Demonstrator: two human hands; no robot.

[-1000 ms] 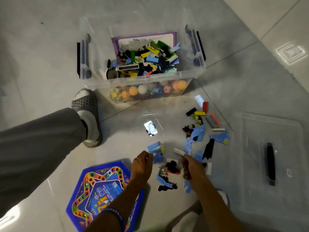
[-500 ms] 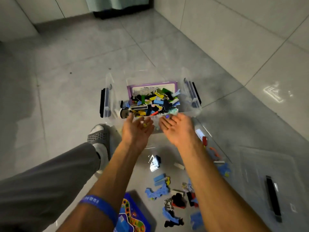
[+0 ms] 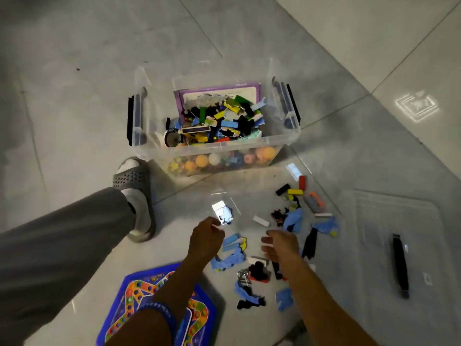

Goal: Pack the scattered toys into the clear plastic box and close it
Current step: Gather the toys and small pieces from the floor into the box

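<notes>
Both my hands had come back from above the clear plastic box (image 3: 219,148), where they were half a second before, down to the floor (image 3: 74,71) where the loose toys lay. Largest in front of me was this box, standing open and already heaped with coloured pieces, balls showing through its near wall. Its lid (image 3: 389,240) lay flat on the floor to my right, well apart from the box, with the black handle up. A blue game board (image 3: 139,295) lay near my left forearm, still outside the box. Between the box and me the scattered toys (image 3: 294,221) were spread: blue foam shapes, black pieces, a yellow block, a red one. My left hand (image 3: 205,239) hovered just beside a pale blue piece (image 3: 230,242), the fingers loosely curled and holding nothing that I could see. My right hand (image 3: 280,245) was over the black and white pieces, fingers relaxed and a little apart, also without anything in them. I judged the step to be another gathering of pieces. The next move called for closing the fingers on several small flat shapes together, which could slip on the smooth tiles, and then carrying them over the rim.
</notes>
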